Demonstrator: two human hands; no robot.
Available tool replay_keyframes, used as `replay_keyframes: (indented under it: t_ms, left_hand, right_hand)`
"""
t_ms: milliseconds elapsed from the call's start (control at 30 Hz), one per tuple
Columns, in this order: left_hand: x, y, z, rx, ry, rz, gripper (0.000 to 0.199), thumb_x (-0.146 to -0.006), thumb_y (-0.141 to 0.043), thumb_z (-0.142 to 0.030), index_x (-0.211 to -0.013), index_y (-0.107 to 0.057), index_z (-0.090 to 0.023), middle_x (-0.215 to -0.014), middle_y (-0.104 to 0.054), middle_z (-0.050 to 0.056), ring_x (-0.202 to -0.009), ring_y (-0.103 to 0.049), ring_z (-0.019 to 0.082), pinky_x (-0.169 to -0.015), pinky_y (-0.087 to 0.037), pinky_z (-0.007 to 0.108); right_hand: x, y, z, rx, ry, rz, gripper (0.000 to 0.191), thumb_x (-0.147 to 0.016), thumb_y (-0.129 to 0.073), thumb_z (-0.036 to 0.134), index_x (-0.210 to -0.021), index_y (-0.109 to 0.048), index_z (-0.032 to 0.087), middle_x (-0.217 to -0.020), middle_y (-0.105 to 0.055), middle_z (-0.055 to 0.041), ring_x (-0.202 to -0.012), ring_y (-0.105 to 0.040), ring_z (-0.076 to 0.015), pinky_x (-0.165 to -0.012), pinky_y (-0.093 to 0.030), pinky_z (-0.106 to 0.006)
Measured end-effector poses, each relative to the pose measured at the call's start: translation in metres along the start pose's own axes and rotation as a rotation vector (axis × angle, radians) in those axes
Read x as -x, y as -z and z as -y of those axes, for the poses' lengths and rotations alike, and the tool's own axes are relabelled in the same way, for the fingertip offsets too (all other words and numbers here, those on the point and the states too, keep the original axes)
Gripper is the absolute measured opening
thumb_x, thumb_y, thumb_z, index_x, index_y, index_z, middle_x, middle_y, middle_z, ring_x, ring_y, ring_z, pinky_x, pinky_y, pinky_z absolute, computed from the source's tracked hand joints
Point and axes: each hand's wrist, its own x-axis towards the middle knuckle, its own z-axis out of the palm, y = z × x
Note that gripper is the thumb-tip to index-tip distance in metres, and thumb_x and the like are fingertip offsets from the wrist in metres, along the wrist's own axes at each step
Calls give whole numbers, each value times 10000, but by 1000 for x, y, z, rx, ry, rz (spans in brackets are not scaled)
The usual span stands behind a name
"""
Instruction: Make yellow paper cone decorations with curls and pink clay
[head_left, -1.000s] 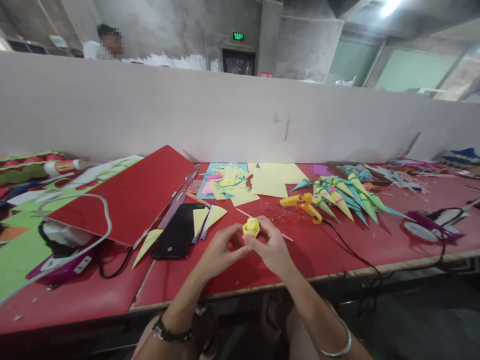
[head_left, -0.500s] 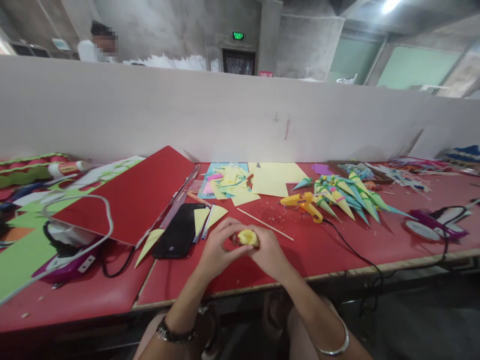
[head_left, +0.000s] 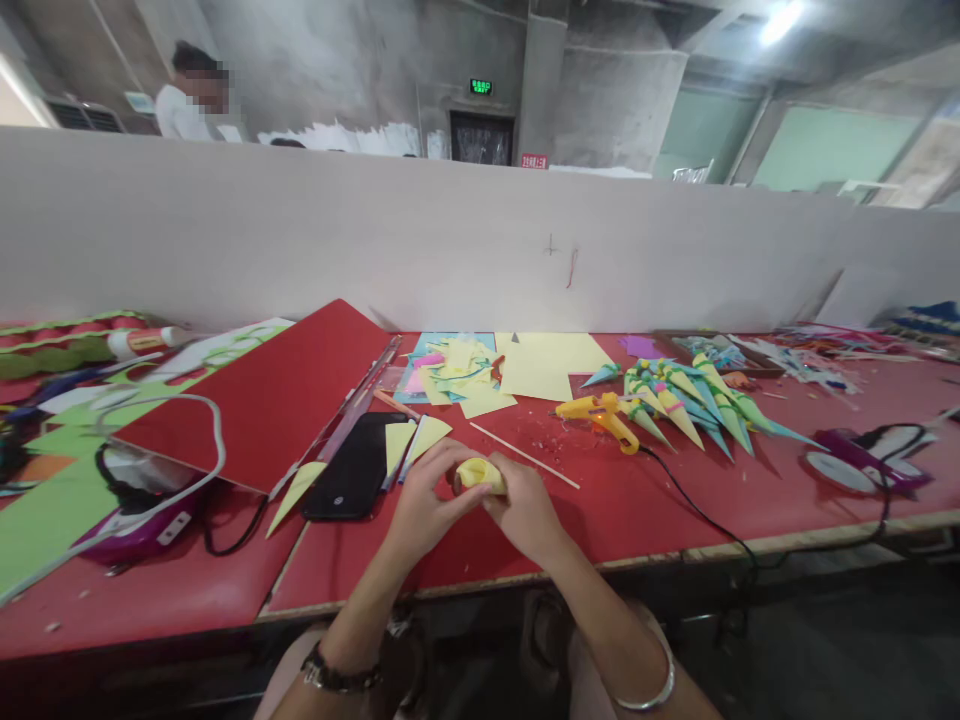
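Right above the front part of the red table, both bare hands are on a little rolled yellow paper piece. It sits between the two sets of fingers, up near the tips, and well clear of the palms as far as I can see. Left hand comes in from the one side, fingers curled over and thumb reaching along the bottom front of the roll. Right hand has the other side, fingers bent behind it and thumb up against the near face. So it's a light two-handed pinch, nothing fist-like. Can't tell how hard they're squeezing, and the fingertips at the back are hidden.

Just beyond the hands there's a thin wooden stick lying at a slant, with a yellow glue gun farther out to the right, next to a heap of paper cones. Over on the left is a black phone, with pale yellow paper wedges and pens close by.
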Motion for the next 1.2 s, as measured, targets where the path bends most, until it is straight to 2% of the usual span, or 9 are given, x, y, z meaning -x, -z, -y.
replay_keyframes:
  t_ms: [100, 200, 300, 467, 633, 700, 833, 1033, 1200]
  left_hand:
    - [-2, 3, -3, -37, -6, 29, 154, -735, -587, -283, -850, -566, -182, -828, -565, 30, -785, -528, 159, -714, -422, 267]
    - [-6, 7, -7, -67, 1, 125, 211, -730, -593, -281, -921, -559, -197, -903, -587, 36, -846, -538, 165, -756, -419, 266]
    - [-10, 9, -8, -112, 27, 199, 202, -715, -602, -326, -868, -566, -198, -852, -611, 21, -787, -546, 160, -723, -420, 259]
    - [-23, 13, -3, -140, 136, 111, 254, -718, -541, -383, -846, -553, -164, -759, -594, 17, -693, -519, 150, -645, -407, 253]
    - [-40, 18, 5, -305, 246, 255, 310, -751, -450, -470, -673, -491, -173, -589, -481, -31, -547, -433, 112, -513, -341, 223]
    - [-46, 19, 15, -395, 306, 323, 327, -758, -418, -484, -655, -469, -178, -587, -484, -34, -546, -447, 110, -508, -338, 218]
    - [-56, 15, 43, -473, 374, 354, 312, -707, -491, -485, -637, -500, -181, -600, -556, -10, -574, -520, 141, -518, -350, 232]
    - [-77, 18, 67, -615, 491, 224, 337, -738, -479, -468, -933, -559, -204, -835, -657, 34, -788, -605, 212, -617, -421, 275]
    - [-103, 38, 86, -745, 505, 51, 284, -826, -420, -292, -1072, -517, -186, -1133, -556, 82, -1075, -492, 235, -840, -401, 330]
  right_hand:
    - [-1, -1, -3, -15, 3, 58, 203, -700, -513, 116, -880, -580, 183, -763, -653, -33, -712, -598, -177, -621, -417, -247]
    - [-2, 0, -4, -130, 22, 109, 178, -738, -482, 133, -869, -589, 186, -792, -663, -33, -736, -612, -174, -630, -431, -242]
    - [-2, 1, -3, -174, 15, 107, 176, -768, -489, 208, -915, -582, 178, -827, -663, -41, -751, -613, -173, -619, -427, -231]
    - [-1, 3, 0, 162, -81, 97, 268, -854, -379, 321, -903, -588, 160, -684, -650, -53, -616, -598, -172, -523, -354, -235]
    - [0, 3, 3, 488, -164, 192, 277, -839, -405, 360, -865, -598, 163, -762, -668, -98, -692, -628, -228, -549, -360, -272]
    - [1, 2, 4, 543, -168, 238, 223, -812, -455, 352, -854, -586, 177, -790, -667, -89, -726, -630, -237, -559, -370, -275]
    - [2, -1, 9, 554, -165, 276, 155, -801, -492, 299, -893, -554, 191, -838, -660, -67, -784, -625, -218, -593, -385, -270]
    - [4, -2, 13, 547, -155, 294, 146, -796, -513, 242, -920, -533, 169, -904, -646, -86, -839, -611, -222, -633, -394, -278]
    - [4, -2, 12, 539, -151, 305, 160, -803, -497, 249, -936, -525, 164, -900, -645, -92, -839, -610, -223, -637, -399, -278]
